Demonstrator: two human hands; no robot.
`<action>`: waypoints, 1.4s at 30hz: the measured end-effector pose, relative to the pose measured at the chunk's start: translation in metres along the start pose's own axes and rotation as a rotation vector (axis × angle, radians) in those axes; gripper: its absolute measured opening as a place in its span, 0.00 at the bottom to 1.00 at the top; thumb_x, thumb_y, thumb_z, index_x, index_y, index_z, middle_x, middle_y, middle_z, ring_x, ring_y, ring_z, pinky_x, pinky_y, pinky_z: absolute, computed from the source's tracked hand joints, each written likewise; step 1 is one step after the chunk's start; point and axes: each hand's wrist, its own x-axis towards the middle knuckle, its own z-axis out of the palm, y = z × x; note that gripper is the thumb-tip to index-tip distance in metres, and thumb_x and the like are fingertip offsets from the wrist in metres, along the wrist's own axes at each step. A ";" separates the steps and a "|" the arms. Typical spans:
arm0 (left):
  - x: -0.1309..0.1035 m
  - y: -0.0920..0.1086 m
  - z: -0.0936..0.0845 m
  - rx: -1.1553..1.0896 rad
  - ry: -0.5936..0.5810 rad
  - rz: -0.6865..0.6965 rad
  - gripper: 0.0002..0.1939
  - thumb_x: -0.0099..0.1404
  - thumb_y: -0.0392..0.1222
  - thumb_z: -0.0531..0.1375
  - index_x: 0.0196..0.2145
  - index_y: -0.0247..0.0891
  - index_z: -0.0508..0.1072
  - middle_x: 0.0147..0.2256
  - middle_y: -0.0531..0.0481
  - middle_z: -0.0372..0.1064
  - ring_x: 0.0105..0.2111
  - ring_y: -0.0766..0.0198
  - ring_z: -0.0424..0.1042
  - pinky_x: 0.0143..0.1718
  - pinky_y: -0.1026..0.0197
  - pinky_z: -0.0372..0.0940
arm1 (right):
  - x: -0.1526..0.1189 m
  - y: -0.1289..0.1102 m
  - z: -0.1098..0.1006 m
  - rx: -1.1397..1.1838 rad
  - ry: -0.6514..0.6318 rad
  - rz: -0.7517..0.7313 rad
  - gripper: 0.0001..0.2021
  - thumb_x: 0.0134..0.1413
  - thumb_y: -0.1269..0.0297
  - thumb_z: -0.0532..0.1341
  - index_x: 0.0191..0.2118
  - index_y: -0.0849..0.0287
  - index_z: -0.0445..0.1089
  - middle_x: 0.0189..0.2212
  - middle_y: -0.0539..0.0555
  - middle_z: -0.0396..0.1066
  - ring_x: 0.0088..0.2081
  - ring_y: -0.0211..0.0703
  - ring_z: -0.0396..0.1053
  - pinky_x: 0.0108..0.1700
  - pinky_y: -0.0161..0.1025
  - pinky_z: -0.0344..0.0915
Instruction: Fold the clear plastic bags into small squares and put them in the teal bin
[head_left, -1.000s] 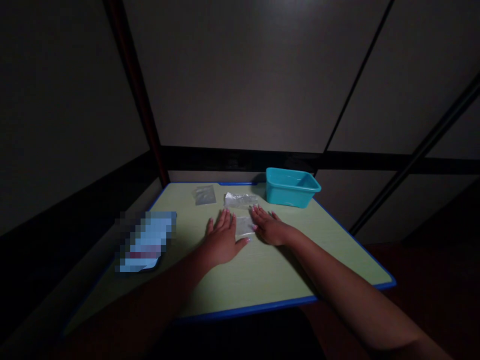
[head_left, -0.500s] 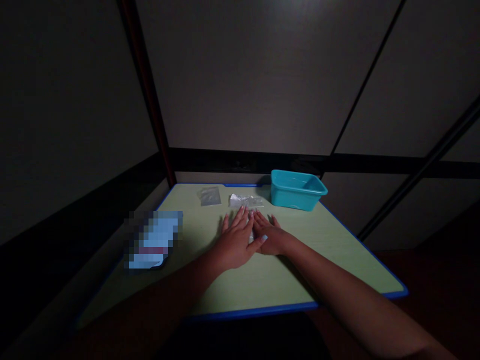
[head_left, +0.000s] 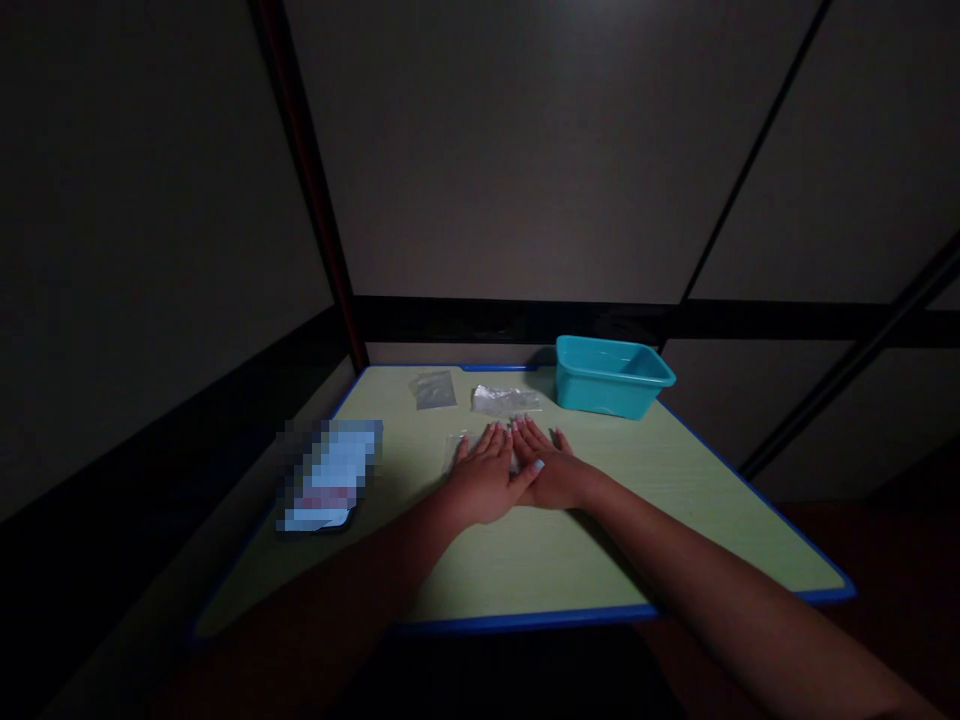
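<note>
My left hand [head_left: 486,482] lies flat, palm down, with its fingers stretched out over a clear plastic bag [head_left: 452,447] on the table. Beside it my right hand [head_left: 553,474] is also flat and palm down, its fingertips close to those of the left. The left thumb rests across the edge of the right hand. Most of the bag is hidden under my hands. Just beyond the fingertips lies a crumpled, shiny clear plastic bag [head_left: 506,401]. Farther left is a flat, greyish stack of plastic bags [head_left: 436,391].
A turquoise plastic basket [head_left: 604,392] stands at the table's back right. On the left lies a phone [head_left: 334,475], its screen blurred out. The pale green table [head_left: 600,570] has a blue rim, and dark panelled walls rise behind and to the left.
The whole view has shifted, so things sit slightly farther right. My left hand has drawn back a little, uncovering the left edge of the bag beneath it. Both hands stay flat.
</note>
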 end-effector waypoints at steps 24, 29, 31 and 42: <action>0.004 -0.042 -0.010 0.219 0.166 -0.246 0.29 0.66 0.48 0.41 0.61 0.31 0.49 0.63 0.39 0.36 0.63 0.55 0.33 0.56 0.36 0.35 | -0.002 0.007 0.002 0.066 0.039 0.006 0.38 0.57 0.45 0.38 0.64 0.68 0.29 0.63 0.61 0.23 0.63 0.49 0.19 0.58 0.62 0.28; 0.002 -0.036 -0.013 0.161 0.158 0.048 0.25 0.66 0.44 0.42 0.60 0.40 0.51 0.63 0.47 0.38 0.63 0.60 0.36 0.58 0.41 0.37 | 0.001 0.015 -0.002 0.099 0.173 -0.006 0.30 0.59 0.53 0.43 0.64 0.59 0.40 0.64 0.59 0.34 0.64 0.51 0.28 0.57 0.62 0.35; 0.001 -0.036 -0.012 0.135 0.125 0.139 0.24 0.67 0.44 0.43 0.60 0.42 0.52 0.63 0.50 0.40 0.62 0.62 0.37 0.58 0.43 0.37 | 0.004 0.020 -0.004 0.101 0.296 0.021 0.25 0.58 0.58 0.46 0.60 0.58 0.52 0.62 0.60 0.46 0.62 0.51 0.40 0.57 0.57 0.42; 0.005 -0.039 -0.008 0.095 0.127 0.091 0.25 0.66 0.47 0.46 0.59 0.41 0.54 0.61 0.45 0.45 0.61 0.58 0.43 0.57 0.42 0.42 | 0.015 0.038 -0.005 0.168 0.645 0.190 0.06 0.50 0.67 0.57 0.30 0.59 0.71 0.30 0.53 0.71 0.32 0.39 0.64 0.33 0.33 0.54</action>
